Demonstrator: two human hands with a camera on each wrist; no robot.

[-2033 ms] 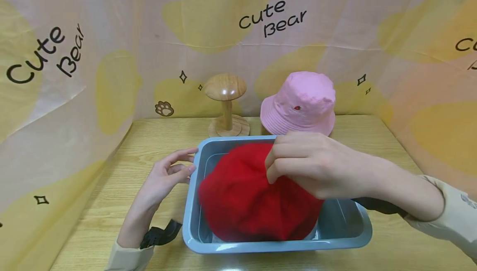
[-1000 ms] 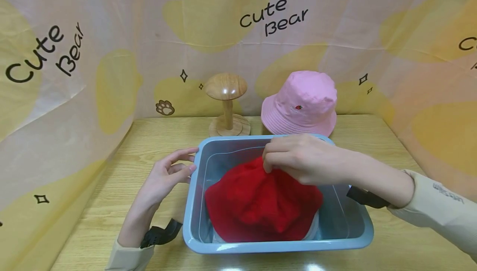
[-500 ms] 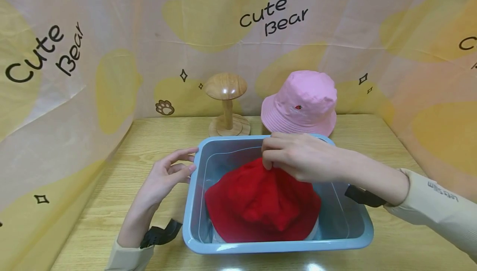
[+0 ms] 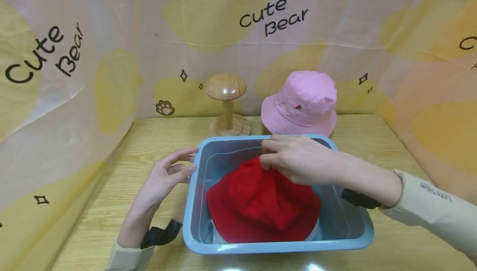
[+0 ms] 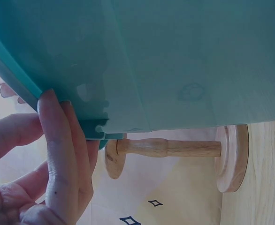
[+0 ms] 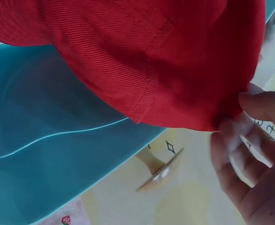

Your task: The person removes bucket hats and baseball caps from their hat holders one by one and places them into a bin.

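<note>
A red bucket hat [image 4: 261,204] sits brim-down in a blue plastic basin [image 4: 277,246], its crown pulled up into folds. My right hand [image 4: 298,159] pinches the crown's top between thumb and fingertips, as the right wrist view shows on the red cloth [image 6: 175,70]. Under the hat's brim a pale edge [image 4: 220,238] peeks out; the rest of it is hidden. At the basin's left rim my left hand [image 4: 169,173] rests with loosely bent fingers, fingertips touching the rim. In the left wrist view those fingers [image 5: 57,154] lie against the basin wall [image 5: 184,56].
Behind the basin stands a wooden hat stand [image 4: 226,88] with a rounded top. To its right is a pink bucket hat [image 4: 303,101] with a small strawberry motif, close behind the basin's far rim. A patterned cloth [image 4: 208,22] surrounds the wooden table [image 4: 156,134] at back and sides.
The red hat has come down deeper into the basin with my right hand, then stayed nearly still while that hand shifted slightly left. My left hand has kept its place at the rim.
</note>
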